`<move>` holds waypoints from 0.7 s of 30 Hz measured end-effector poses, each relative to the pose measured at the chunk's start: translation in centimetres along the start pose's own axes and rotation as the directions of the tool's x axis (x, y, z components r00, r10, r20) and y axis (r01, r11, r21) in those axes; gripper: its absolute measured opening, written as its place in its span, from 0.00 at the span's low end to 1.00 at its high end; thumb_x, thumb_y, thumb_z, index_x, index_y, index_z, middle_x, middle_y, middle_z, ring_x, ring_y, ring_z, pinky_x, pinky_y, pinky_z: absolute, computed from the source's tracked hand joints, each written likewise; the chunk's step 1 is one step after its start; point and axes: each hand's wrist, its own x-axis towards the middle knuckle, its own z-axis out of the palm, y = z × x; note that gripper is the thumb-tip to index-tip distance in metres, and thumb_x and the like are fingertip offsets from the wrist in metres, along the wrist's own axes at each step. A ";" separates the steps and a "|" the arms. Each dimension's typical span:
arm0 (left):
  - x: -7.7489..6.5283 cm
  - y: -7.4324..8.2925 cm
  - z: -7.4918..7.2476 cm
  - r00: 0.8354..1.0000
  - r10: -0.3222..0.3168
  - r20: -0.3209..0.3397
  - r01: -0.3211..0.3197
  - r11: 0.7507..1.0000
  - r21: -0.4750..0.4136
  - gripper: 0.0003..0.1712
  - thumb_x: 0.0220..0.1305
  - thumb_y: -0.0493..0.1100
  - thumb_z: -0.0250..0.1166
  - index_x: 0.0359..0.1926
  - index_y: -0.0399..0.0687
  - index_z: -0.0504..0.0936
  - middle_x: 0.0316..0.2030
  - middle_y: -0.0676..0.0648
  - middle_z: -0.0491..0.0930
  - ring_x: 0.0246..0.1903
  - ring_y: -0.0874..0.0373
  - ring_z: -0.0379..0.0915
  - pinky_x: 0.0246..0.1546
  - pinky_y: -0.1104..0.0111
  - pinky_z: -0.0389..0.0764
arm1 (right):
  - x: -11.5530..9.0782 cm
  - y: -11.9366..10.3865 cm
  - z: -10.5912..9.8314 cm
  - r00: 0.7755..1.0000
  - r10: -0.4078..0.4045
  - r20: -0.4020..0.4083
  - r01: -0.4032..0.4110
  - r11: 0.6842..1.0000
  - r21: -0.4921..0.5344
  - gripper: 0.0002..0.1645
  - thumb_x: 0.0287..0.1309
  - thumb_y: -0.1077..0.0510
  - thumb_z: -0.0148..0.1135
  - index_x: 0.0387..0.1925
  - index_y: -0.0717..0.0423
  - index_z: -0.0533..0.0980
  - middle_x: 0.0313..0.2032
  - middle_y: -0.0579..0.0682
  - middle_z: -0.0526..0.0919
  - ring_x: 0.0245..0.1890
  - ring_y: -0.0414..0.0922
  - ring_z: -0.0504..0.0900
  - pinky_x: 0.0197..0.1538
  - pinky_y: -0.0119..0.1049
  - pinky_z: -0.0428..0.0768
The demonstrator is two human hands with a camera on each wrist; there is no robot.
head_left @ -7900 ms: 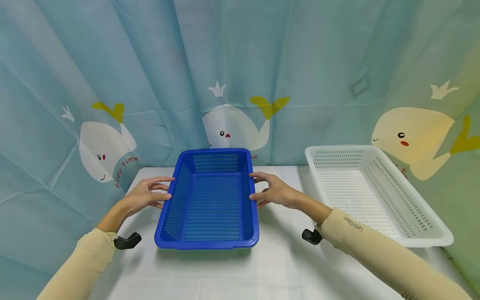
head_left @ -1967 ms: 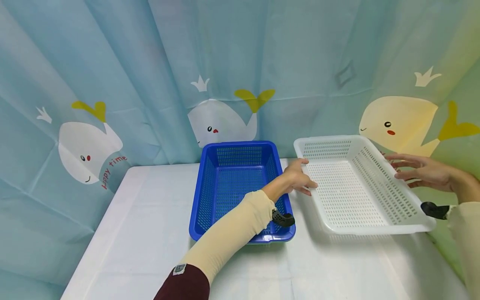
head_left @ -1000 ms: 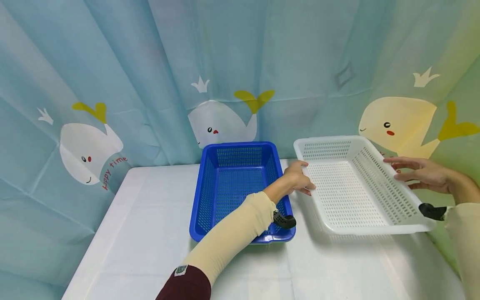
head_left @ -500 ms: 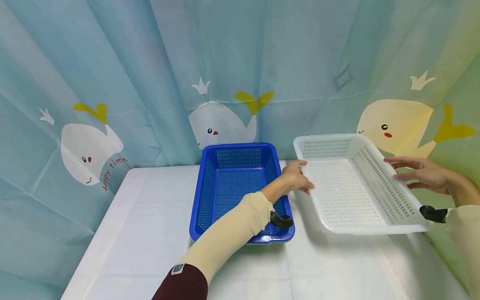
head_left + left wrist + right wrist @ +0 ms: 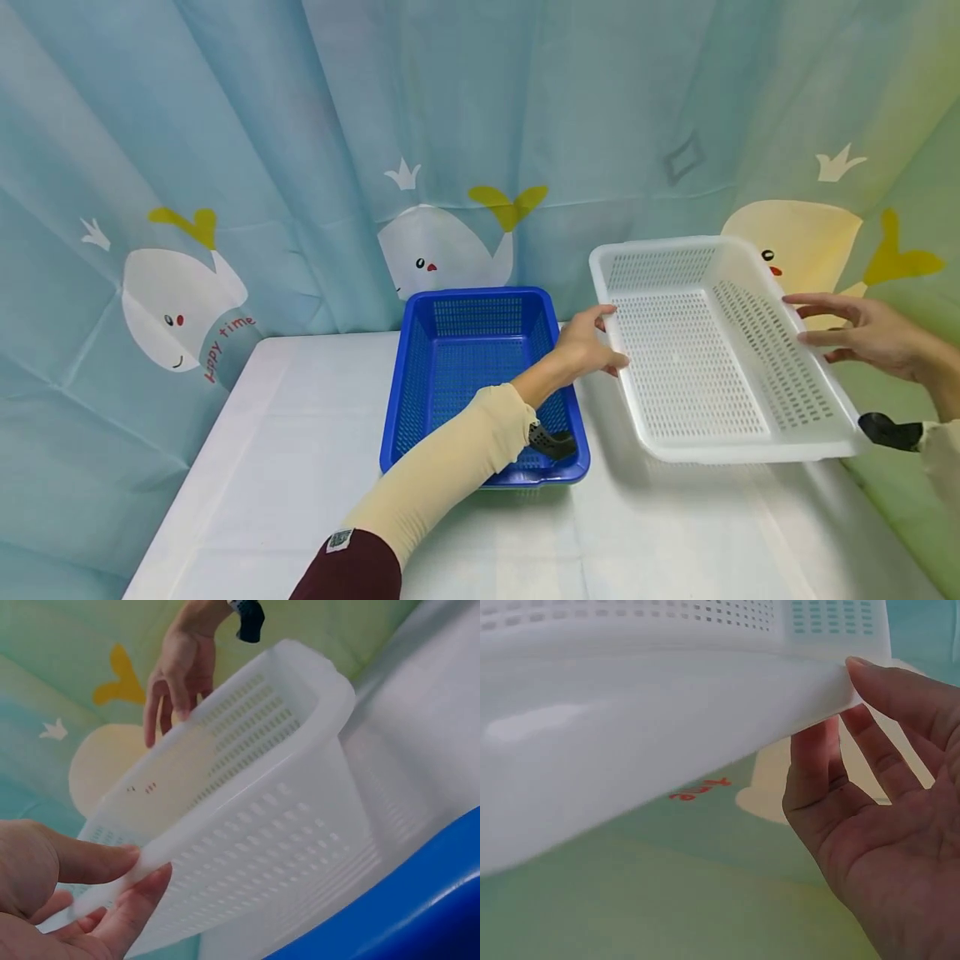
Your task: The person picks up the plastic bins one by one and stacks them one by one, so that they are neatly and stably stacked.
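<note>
A white plastic basket [image 5: 686, 362] with slotted walls hangs at the right of the head view, its far end raised off the table. By its left rim my left hand [image 5: 588, 343] pinches it, thumb on one side and fingers on the other, as the left wrist view shows of that white basket [image 5: 247, 802]. At the opposite rim my right hand [image 5: 870, 333] grips with thumb above and fingers beneath; the right wrist view shows this right hand [image 5: 885, 772] close up. A blue basket [image 5: 480, 358] stands left of the white one, partly hidden under my left forearm.
The white-covered table [image 5: 285, 467] extends left and in front of the baskets. A light blue curtain [image 5: 315, 150] with whale prints hangs behind, greenish at the right side. A greenish rim shows beneath the blue basket's front edge.
Both hands have moved from the blue basket to the white one. Over the last half second the white basket has risen, its far end most. The blue basket has not moved lately.
</note>
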 end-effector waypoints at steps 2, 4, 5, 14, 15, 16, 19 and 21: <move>-0.1 0.1 -0.3 1.000 0.028 -0.001 -0.028 0.999 0.022 0.50 0.52 0.23 0.76 0.73 0.55 0.71 0.45 0.51 0.71 0.20 0.54 0.82 0.22 0.68 0.85 | -0.1 -0.4 -0.1 1.000 -0.016 -0.027 0.015 0.999 -0.030 0.36 0.70 0.68 0.62 0.74 0.46 0.67 0.50 0.26 0.74 0.35 0.47 0.86 0.35 0.42 0.88; -0.3 0.3 -0.5 0.998 0.055 -0.002 -0.055 0.997 0.045 0.50 0.52 0.25 0.77 0.74 0.56 0.70 0.47 0.51 0.71 0.19 0.55 0.82 0.23 0.69 0.85 | -0.2 -0.9 -0.2 0.998 -0.027 -0.053 0.023 0.997 -0.079 0.37 0.70 0.65 0.63 0.76 0.47 0.65 0.50 0.24 0.73 0.34 0.45 0.86 0.34 0.40 0.88; -0.4 0.4 -0.7 0.998 0.069 -0.001 -0.068 0.996 0.055 0.50 0.53 0.26 0.77 0.74 0.57 0.70 0.48 0.51 0.72 0.18 0.55 0.82 0.23 0.69 0.85 | -0.3 -1.2 -0.3 0.997 -0.032 -0.068 0.025 0.994 -0.104 0.37 0.70 0.64 0.64 0.76 0.48 0.65 0.49 0.23 0.72 0.34 0.43 0.86 0.34 0.39 0.87; -1.9 2.0 -2.0 0.983 0.179 0.033 -0.181 0.979 0.092 0.49 0.56 0.28 0.76 0.75 0.58 0.68 0.54 0.50 0.74 0.21 0.60 0.83 0.30 0.70 0.86 | -1.1 -3.5 -0.7 0.986 -0.018 -0.168 -0.001 0.994 -0.112 0.39 0.69 0.61 0.65 0.77 0.40 0.64 0.47 0.24 0.70 0.32 0.35 0.84 0.31 0.34 0.84; -2.1 2.2 -2.2 0.981 0.192 0.039 -0.195 0.977 0.089 0.49 0.57 0.28 0.76 0.75 0.58 0.68 0.53 0.50 0.74 0.22 0.60 0.83 0.30 0.69 0.86 | -1.2 -3.7 -0.6 0.983 -0.025 -0.183 0.006 0.995 -0.100 0.39 0.69 0.61 0.65 0.76 0.40 0.64 0.47 0.25 0.70 0.31 0.35 0.84 0.30 0.33 0.83; -2.3 2.4 -2.3 0.978 0.204 0.044 -0.207 0.974 0.087 0.49 0.57 0.28 0.76 0.75 0.58 0.67 0.53 0.50 0.73 0.22 0.61 0.84 0.30 0.69 0.87 | -1.3 -4.0 -0.6 0.980 -0.037 -0.197 0.020 0.996 -0.091 0.39 0.69 0.63 0.65 0.76 0.40 0.65 0.47 0.26 0.71 0.31 0.35 0.84 0.29 0.33 0.83; -2.8 3.0 -2.9 0.970 0.239 0.053 -0.243 0.965 0.095 0.49 0.57 0.28 0.75 0.76 0.57 0.67 0.55 0.49 0.72 0.23 0.62 0.83 0.29 0.70 0.86 | -1.6 -4.7 -0.5 0.969 -0.074 -0.236 0.060 0.996 -0.065 0.39 0.67 0.66 0.65 0.75 0.40 0.67 0.48 0.27 0.71 0.30 0.34 0.84 0.27 0.31 0.82; -3.1 3.4 -3.2 0.965 0.256 0.058 -0.261 0.960 0.103 0.49 0.57 0.27 0.75 0.76 0.57 0.66 0.56 0.49 0.71 0.24 0.64 0.83 0.29 0.71 0.86 | -1.7 -5.0 -0.5 0.963 -0.092 -0.254 0.079 0.995 -0.060 0.39 0.68 0.67 0.64 0.75 0.39 0.67 0.48 0.27 0.71 0.29 0.31 0.83 0.26 0.30 0.81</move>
